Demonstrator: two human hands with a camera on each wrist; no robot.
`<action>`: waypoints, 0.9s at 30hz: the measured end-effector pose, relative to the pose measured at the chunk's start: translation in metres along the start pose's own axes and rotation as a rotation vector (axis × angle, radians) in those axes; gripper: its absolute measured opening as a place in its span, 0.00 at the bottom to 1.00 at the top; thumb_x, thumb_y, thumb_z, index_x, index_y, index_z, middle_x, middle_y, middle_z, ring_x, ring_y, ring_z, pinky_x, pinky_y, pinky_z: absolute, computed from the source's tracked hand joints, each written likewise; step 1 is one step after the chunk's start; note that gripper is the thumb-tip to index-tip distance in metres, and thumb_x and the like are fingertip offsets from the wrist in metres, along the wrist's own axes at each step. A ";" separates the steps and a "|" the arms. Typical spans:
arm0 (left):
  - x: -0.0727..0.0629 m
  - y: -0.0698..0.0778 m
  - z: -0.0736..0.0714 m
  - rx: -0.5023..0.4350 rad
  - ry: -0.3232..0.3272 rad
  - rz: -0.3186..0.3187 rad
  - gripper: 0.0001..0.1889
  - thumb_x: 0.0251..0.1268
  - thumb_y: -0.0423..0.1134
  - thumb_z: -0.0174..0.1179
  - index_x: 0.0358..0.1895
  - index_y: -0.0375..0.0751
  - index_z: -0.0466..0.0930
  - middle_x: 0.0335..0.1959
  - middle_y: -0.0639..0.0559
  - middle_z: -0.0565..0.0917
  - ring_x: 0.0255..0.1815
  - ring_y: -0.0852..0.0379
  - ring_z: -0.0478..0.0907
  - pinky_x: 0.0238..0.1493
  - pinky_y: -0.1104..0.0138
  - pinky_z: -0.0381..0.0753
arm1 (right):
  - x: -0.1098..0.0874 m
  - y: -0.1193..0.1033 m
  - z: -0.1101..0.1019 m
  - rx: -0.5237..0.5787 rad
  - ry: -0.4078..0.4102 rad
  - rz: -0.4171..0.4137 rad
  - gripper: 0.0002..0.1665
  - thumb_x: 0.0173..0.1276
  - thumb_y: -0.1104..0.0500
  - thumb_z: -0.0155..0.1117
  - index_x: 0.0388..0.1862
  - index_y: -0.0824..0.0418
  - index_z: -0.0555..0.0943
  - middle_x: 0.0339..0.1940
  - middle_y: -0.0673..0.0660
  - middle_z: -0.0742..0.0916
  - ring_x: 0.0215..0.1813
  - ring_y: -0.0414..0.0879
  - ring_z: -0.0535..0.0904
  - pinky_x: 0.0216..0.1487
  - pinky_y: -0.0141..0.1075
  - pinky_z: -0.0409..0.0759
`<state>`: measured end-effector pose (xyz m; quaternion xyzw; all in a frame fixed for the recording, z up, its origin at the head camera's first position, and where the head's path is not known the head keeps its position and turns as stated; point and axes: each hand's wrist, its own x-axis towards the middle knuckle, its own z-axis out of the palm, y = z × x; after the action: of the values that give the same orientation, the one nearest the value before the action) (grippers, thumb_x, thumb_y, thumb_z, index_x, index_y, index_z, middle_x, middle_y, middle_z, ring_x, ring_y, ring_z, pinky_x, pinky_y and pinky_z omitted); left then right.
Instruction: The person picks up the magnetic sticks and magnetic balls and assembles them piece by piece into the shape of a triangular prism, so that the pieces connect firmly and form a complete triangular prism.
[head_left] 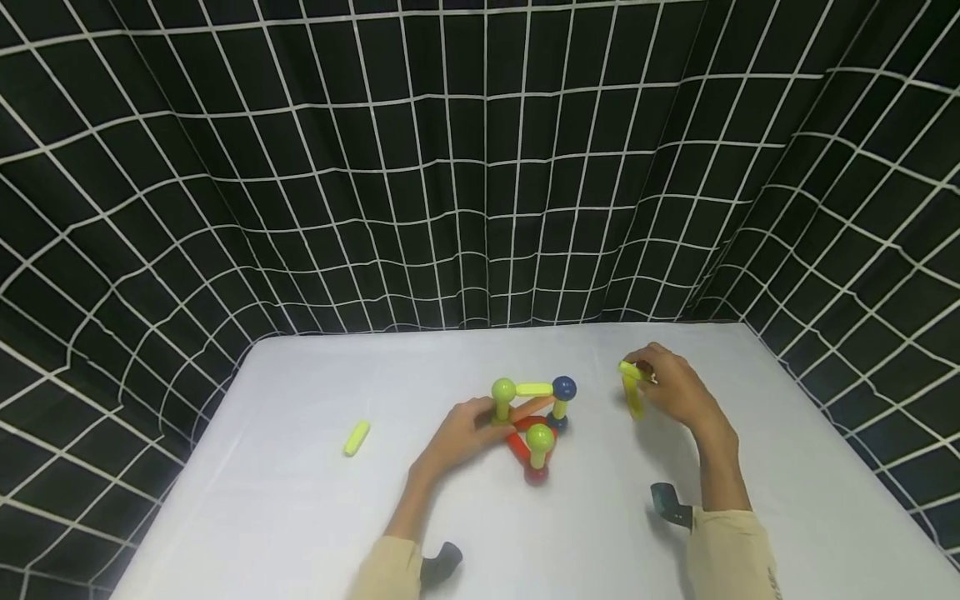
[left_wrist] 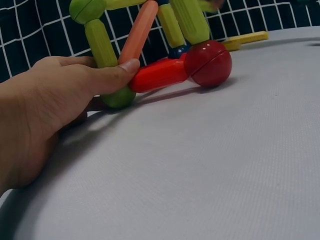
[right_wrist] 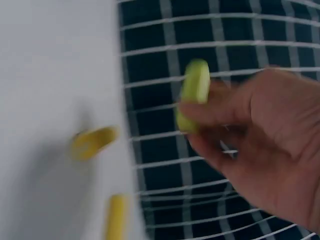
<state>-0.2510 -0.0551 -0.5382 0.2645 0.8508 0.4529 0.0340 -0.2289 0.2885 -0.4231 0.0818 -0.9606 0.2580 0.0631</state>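
Observation:
My left hand (head_left: 463, 435) grips the lower left corner of a frame built from magnetic rods and balls; in the left wrist view the thumb presses on an orange rod (left_wrist: 139, 32) and a red rod (left_wrist: 161, 75). Green balls (head_left: 539, 437), a blue ball (head_left: 564, 387) and a red ball (head_left: 536, 473) sit at its corners. A yellow-green rod (head_left: 534, 389) bridges two upper balls. Off to the right, my right hand (head_left: 675, 390) pinches a yellow-green rod (right_wrist: 195, 90) between thumb and fingers, above the table. Yellow pieces (right_wrist: 95, 142) lie below that hand.
A loose yellow-green rod (head_left: 357, 437) lies left of the left hand on the white table (head_left: 300, 517). Dark cloth (head_left: 465, 167) with a white grid surrounds the back and sides. Dark curved mounts (head_left: 670, 505) stick out beside both sleeves.

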 end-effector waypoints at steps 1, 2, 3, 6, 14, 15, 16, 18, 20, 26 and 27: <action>-0.001 0.000 0.000 0.004 0.003 -0.001 0.15 0.70 0.53 0.68 0.53 0.53 0.85 0.46 0.60 0.88 0.51 0.62 0.82 0.65 0.58 0.80 | -0.001 -0.009 -0.004 0.027 -0.020 -0.064 0.22 0.64 0.76 0.66 0.58 0.72 0.82 0.48 0.66 0.86 0.50 0.60 0.82 0.58 0.60 0.82; -0.001 0.000 -0.001 0.002 0.005 -0.002 0.15 0.69 0.53 0.68 0.53 0.53 0.85 0.46 0.60 0.88 0.51 0.62 0.82 0.65 0.58 0.80 | -0.002 -0.018 -0.008 0.045 -0.037 -0.128 0.20 0.64 0.75 0.68 0.55 0.69 0.84 0.48 0.63 0.87 0.51 0.58 0.83 0.59 0.58 0.82; -0.001 0.000 -0.001 0.000 0.008 -0.002 0.15 0.69 0.53 0.69 0.53 0.53 0.85 0.46 0.59 0.88 0.51 0.62 0.82 0.65 0.57 0.80 | -0.004 -0.027 -0.011 0.058 -0.054 -0.180 0.18 0.64 0.75 0.70 0.53 0.67 0.86 0.47 0.59 0.87 0.51 0.55 0.83 0.58 0.56 0.84; -0.002 -0.001 -0.002 -0.001 0.009 -0.003 0.15 0.69 0.53 0.69 0.53 0.54 0.85 0.47 0.60 0.88 0.52 0.62 0.82 0.66 0.57 0.79 | -0.011 -0.054 -0.018 0.044 -0.113 -0.295 0.17 0.62 0.70 0.76 0.49 0.59 0.90 0.45 0.51 0.88 0.50 0.48 0.83 0.55 0.48 0.86; -0.001 -0.005 0.000 -0.017 0.011 0.012 0.13 0.69 0.53 0.68 0.50 0.54 0.85 0.44 0.61 0.88 0.48 0.63 0.82 0.62 0.61 0.80 | -0.018 -0.103 -0.005 -0.090 -0.234 -0.477 0.18 0.56 0.66 0.82 0.44 0.50 0.93 0.39 0.43 0.84 0.46 0.40 0.77 0.49 0.35 0.83; -0.001 -0.005 0.001 -0.015 0.009 0.018 0.13 0.70 0.54 0.68 0.50 0.54 0.85 0.44 0.61 0.88 0.48 0.63 0.81 0.62 0.61 0.80 | -0.018 -0.105 -0.002 -0.105 -0.242 -0.486 0.19 0.56 0.66 0.82 0.45 0.50 0.93 0.38 0.42 0.83 0.45 0.40 0.76 0.48 0.34 0.83; -0.001 -0.006 0.001 -0.014 0.006 0.019 0.13 0.70 0.55 0.67 0.50 0.55 0.85 0.43 0.61 0.88 0.47 0.63 0.81 0.62 0.62 0.80 | -0.019 -0.107 0.000 -0.115 -0.250 -0.494 0.19 0.55 0.66 0.83 0.45 0.49 0.93 0.37 0.43 0.82 0.45 0.40 0.76 0.47 0.33 0.82; -0.001 -0.006 0.002 -0.011 0.002 0.016 0.13 0.70 0.55 0.67 0.49 0.56 0.85 0.43 0.62 0.87 0.47 0.64 0.81 0.61 0.63 0.80 | -0.019 -0.109 0.005 -0.123 -0.260 -0.496 0.21 0.54 0.67 0.83 0.46 0.48 0.93 0.35 0.43 0.81 0.44 0.41 0.75 0.47 0.31 0.80; -0.001 -0.006 0.002 -0.001 0.005 0.014 0.13 0.69 0.56 0.67 0.48 0.57 0.84 0.42 0.63 0.87 0.46 0.64 0.80 0.61 0.63 0.80 | -0.018 -0.110 0.008 -0.123 -0.264 -0.488 0.24 0.53 0.67 0.84 0.47 0.45 0.93 0.34 0.44 0.80 0.43 0.41 0.74 0.45 0.30 0.78; -0.001 -0.006 0.002 -0.012 0.008 0.019 0.13 0.69 0.55 0.68 0.49 0.56 0.85 0.43 0.63 0.87 0.49 0.63 0.81 0.64 0.60 0.79 | -0.014 -0.111 0.014 -0.131 -0.233 -0.458 0.24 0.52 0.68 0.84 0.45 0.45 0.93 0.36 0.46 0.79 0.42 0.40 0.72 0.46 0.32 0.77; -0.001 -0.006 0.001 -0.016 0.007 0.019 0.13 0.69 0.55 0.68 0.50 0.56 0.85 0.44 0.63 0.87 0.50 0.64 0.81 0.65 0.60 0.79 | -0.014 -0.111 0.014 -0.133 -0.229 -0.454 0.24 0.51 0.69 0.84 0.45 0.46 0.93 0.36 0.46 0.79 0.43 0.39 0.71 0.46 0.33 0.77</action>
<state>-0.2526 -0.0568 -0.5436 0.2707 0.8446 0.4611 0.0289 -0.1956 0.1887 -0.3838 0.3197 -0.9333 0.1626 0.0154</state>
